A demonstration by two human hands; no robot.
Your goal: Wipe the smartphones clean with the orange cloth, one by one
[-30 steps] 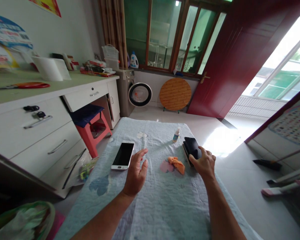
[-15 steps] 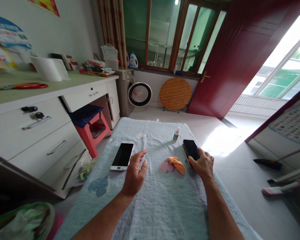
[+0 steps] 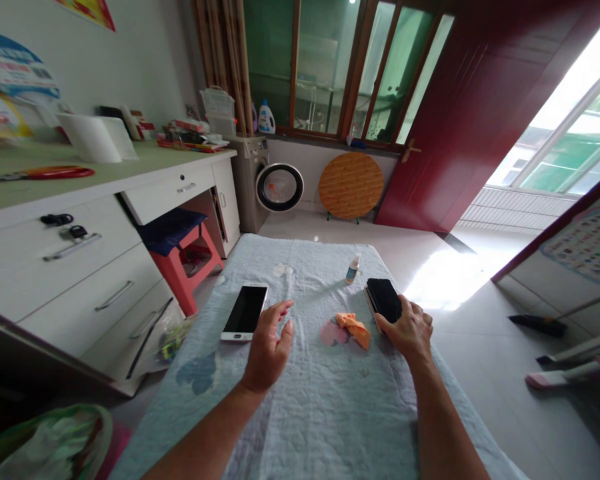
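Note:
My right hand [image 3: 411,328] grips the near end of a black smartphone [image 3: 383,297], thumb at its left edge and fingers along the right. A lighter layer shows along the phone's left side; I cannot tell whether it is a case or another phone beneath. My left hand [image 3: 271,343] is open and holds nothing, its fingers curving beside a white smartphone [image 3: 246,309] that lies screen up, dark. Between the hands rests a crumpled orange cloth [image 3: 354,329]. A small spray bottle [image 3: 353,269] stands upright just left of the black phone's far end.
Everything lies on a light blue quilted cover [image 3: 320,400]. To the left are a white desk [image 3: 175,170] and a red stool [image 3: 183,263] with a dark blue top. Beyond stand a washing machine [image 3: 253,180] with its door open and a round wooden tabletop [image 3: 351,185].
My right hand has shifted very slightly to the right at the black phone. My left hand, the white phone, the cloth and the bottle stay practically where they were.

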